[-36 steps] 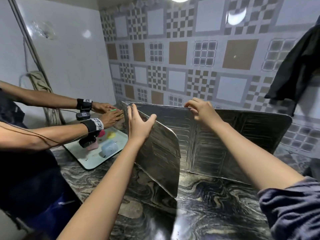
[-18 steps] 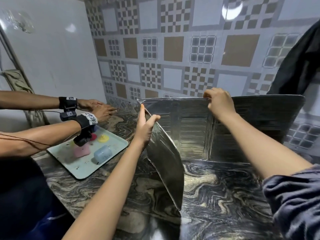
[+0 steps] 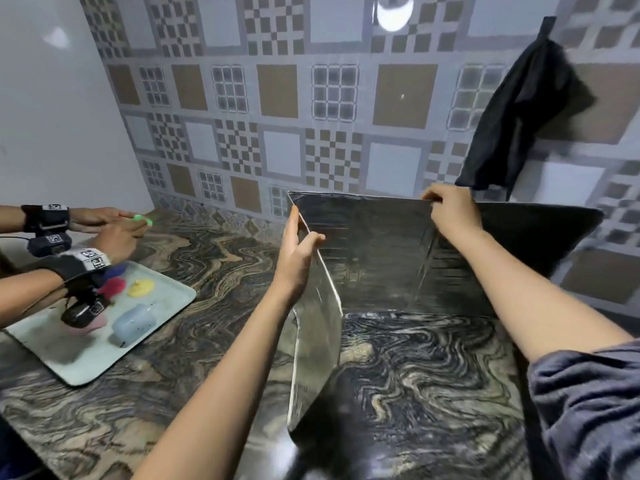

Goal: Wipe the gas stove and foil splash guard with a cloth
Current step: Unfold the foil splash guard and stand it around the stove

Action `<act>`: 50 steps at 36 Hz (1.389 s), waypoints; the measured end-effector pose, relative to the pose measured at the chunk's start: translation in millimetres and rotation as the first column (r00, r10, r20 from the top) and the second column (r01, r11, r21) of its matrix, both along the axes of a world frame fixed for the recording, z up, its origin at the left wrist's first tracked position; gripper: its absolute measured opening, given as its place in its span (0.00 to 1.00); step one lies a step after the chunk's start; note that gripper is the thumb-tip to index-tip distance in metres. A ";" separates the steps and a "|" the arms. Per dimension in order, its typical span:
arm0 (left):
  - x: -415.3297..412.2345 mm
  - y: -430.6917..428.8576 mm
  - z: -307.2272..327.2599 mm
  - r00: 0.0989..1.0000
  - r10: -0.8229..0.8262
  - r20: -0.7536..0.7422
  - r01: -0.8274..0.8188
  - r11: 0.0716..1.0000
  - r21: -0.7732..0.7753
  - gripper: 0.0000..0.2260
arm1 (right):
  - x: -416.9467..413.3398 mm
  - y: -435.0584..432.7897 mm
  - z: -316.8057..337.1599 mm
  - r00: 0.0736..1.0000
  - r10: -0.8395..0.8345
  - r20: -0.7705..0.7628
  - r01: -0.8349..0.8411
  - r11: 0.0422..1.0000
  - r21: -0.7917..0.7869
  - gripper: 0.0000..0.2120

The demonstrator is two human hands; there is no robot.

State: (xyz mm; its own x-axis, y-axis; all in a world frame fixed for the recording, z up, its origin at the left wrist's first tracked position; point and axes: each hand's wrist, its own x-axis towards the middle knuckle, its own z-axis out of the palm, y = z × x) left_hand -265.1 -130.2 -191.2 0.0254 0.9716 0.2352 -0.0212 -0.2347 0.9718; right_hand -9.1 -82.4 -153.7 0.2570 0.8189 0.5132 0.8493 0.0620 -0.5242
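The foil splash guard (image 3: 374,258) stands folded in three panels on the dark marble counter (image 3: 221,258), against the tiled wall. My left hand (image 3: 296,258) grips the upper edge of its left panel, thumb inside and fingers outside. My right hand (image 3: 450,209) pinches the top edge of the back panel near the right fold. A black cloth (image 3: 519,112) hangs on the wall at the upper right, above the guard's right panel. No gas stove is in view.
At the left a pale tray (image 3: 104,341) holds several coloured lumps and a light blue block (image 3: 133,323). Another person's two hands (image 3: 114,230), with black wrist bands, work over the tray. A white wall closes the left side.
The guard has shifted to the right along the counter, toward the hanging cloth, with both my hands still on it. The other person's hands stay over the tray.
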 end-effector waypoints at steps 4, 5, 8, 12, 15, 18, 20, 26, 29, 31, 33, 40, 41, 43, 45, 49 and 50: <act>29.9 0.7 -1.9 0.998 -0.057 0.014 0.058 0.998 -0.025 0.42 | 29.8 -10.4 1.2 0.999 -0.032 -0.020 0.032 0.999 -0.011 0.17; 37.1 0.9 -2.0 0.997 -0.069 0.022 0.069 0.997 -0.027 0.40 | 37.5 -13.0 1.7 0.999 -0.035 -0.025 0.035 0.999 -0.006 0.16; 57.4 3.6 -4.6 0.993 -0.118 0.023 0.119 0.993 -0.021 0.40 | 61.2 -23.5 3.4 0.998 -0.058 -0.031 0.059 0.998 0.011 0.15; 86.4 -2.8 2.4 0.983 -0.177 0.051 0.178 0.984 -0.015 0.36 | 93.9 -39.2 4.6 0.991 -0.134 -0.012 0.134 0.991 0.001 0.13; 112.5 -9.8 8.9 0.967 -0.243 0.079 0.243 0.970 0.017 0.26 | 121.1 -48.3 5.2 0.987 -0.156 -0.029 0.156 0.988 -0.002 0.12; 135.8 -10.8 7.8 0.961 -0.265 0.082 0.265 0.964 0.015 0.29 | 145.9 -58.9 8.1 0.985 -0.170 -0.034 0.170 0.985 0.007 0.12; 150.6 -13.4 7.8 0.950 -0.290 0.112 0.294 0.955 -0.022 0.35 | 160.5 -67.6 10.1 0.982 -0.181 -0.044 0.182 0.983 0.016 0.12; 200.5 -27.8 13.4 0.930 -0.325 0.172 0.334 0.942 -0.023 0.33 | 206.7 -94.9 12.4 0.971 -0.238 -0.034 0.239 0.971 0.022 0.11; 223.9 -35.1 14.0 0.930 -0.332 0.155 0.335 0.942 0.005 0.35 | 226.7 -108.8 11.0 0.965 -0.259 -0.028 0.260 0.965 0.023 0.12; 238.9 -39.6 13.7 0.926 -0.340 0.165 0.343 0.939 0.013 0.35 | 239.0 -118.1 10.6 0.963 -0.269 -0.021 0.270 0.963 0.029 0.11; 252.4 -41.9 11.2 0.932 -0.333 0.143 0.334 0.942 0.022 0.35 | 250.6 -126.5 10.2 0.964 -0.266 -0.013 0.267 0.963 0.025 0.11; 298.1 -40.5 4.7 0.944 -0.309 0.120 0.314 0.949 -0.032 0.37 | 287.2 -146.3 10.7 0.948 -0.317 -0.001 0.317 0.948 0.013 0.13; 303.7 -39.9 4.8 0.942 -0.313 0.125 0.319 0.947 -0.034 0.35 | 291.5 -147.8 10.3 0.946 -0.325 -0.005 0.325 0.946 0.017 0.14; 313.5 -46.2 12.4 0.938 -0.326 0.122 0.332 0.942 -0.039 0.32 | 301.9 -149.5 9.1 0.939 -0.343 0.000 0.343 0.939 0.028 0.15; 323.6 -53.7 21.8 0.938 -0.323 0.129 0.330 0.943 -0.037 0.30 | 313.5 -150.2 8.8 0.931 -0.364 0.011 0.363 0.931 0.043 0.16; 341.5 -54.0 27.6 0.937 -0.312 0.157 0.321 0.946 -0.036 0.27 | 334.4 -147.4 15.1 0.925 -0.373 0.067 0.368 0.927 0.071 0.17; 343.8 -54.3 29.7 0.935 -0.317 0.157 0.325 0.945 -0.030 0.27 | 337.7 -145.5 18.1 0.925 -0.370 0.084 0.364 0.928 0.080 0.17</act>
State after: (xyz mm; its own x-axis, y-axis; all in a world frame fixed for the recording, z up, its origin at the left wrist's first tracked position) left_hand 78.6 -184.5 -161.5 0.3073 0.9288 0.2071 -0.2310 -0.1383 0.9631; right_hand 328.7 -227.9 -135.6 0.4807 0.6427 0.5965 0.8647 -0.2344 -0.4442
